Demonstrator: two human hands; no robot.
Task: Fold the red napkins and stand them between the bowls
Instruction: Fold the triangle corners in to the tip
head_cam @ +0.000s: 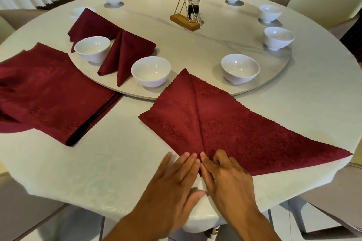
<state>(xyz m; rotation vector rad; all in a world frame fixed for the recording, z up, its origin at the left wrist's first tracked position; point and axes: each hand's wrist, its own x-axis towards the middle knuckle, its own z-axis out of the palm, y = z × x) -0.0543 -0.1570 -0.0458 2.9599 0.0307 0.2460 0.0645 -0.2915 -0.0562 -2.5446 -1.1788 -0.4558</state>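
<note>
Both hands sit at the near point of the napkin [225, 123], side by side and touching. Left hand [176, 178]: fingers straight, flat, tips on the napkin's near tip, holding nothing. Right hand [225, 174]: fingers flat on the cloth just right of the centre crease, pressing, not gripping.

The napkin lies flat on the table [98, 172], near edge. Left flap is folded in to the centre crease; right side runs out as a long triangle toward the table's right rim. Its far tip overlaps the turntable [195, 44] edge, between two bowls [150, 71] [240, 68].

A folded napkin [123, 58] stands tent-like on the turntable between two left bowls. Another [92, 23] lies behind it. Stack [49, 93] of flat napkins at left, off the turntable.

Holder [185, 19] and jar [194, 3] near the turntable's centre.
</note>
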